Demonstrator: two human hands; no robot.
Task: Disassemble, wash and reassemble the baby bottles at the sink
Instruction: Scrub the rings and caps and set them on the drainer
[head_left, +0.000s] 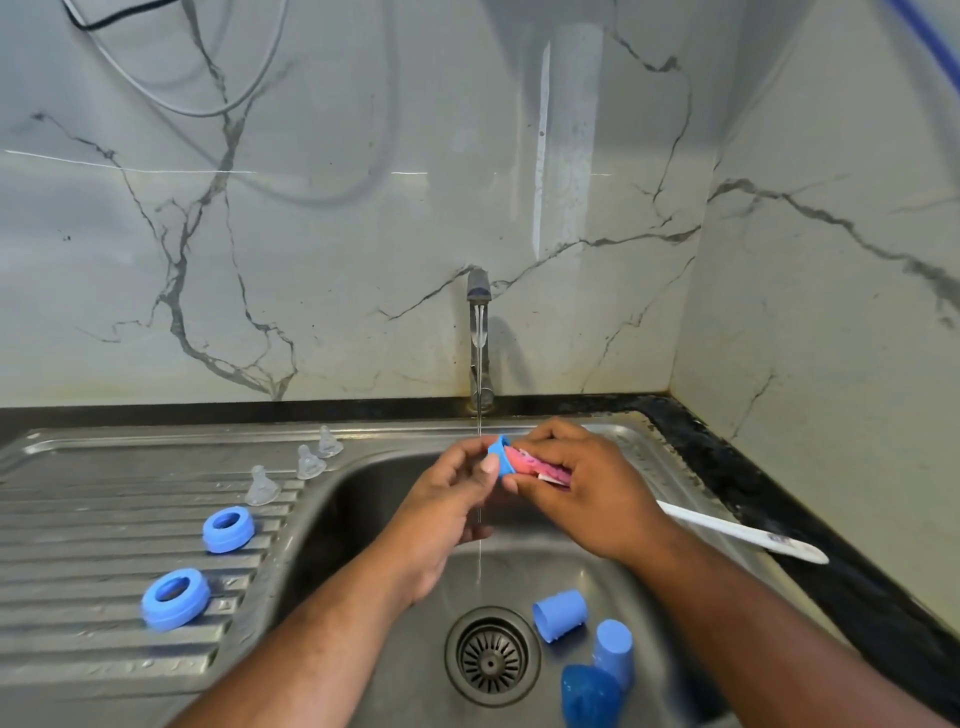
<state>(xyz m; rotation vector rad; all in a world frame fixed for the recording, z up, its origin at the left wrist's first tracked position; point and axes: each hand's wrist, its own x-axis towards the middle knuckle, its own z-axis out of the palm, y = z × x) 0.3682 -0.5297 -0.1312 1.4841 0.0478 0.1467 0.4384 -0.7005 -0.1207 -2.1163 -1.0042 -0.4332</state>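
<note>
Over the steel sink (524, 566), beside the running water from the tap (479, 332), my left hand (447, 509) pinches a blue bottle ring (501, 457). My right hand (582, 488) grips a pink sponge (530, 464) pushed against that ring. A white brush handle (743, 532) sticks out to the right behind my right wrist. On the drainboard (104, 525) lie two blue rings (228, 529) (175, 598) and three clear teats (262, 486) (309, 462) (328, 442). In the basin sit two blue caps (560, 614) (614, 659) and a blue bottle (589, 696).
The drain strainer (492, 657) lies at the basin's middle front. A dark counter edge (779, 493) runs along the right, against marble walls at the back and right. Cables hang on the wall at the upper left.
</note>
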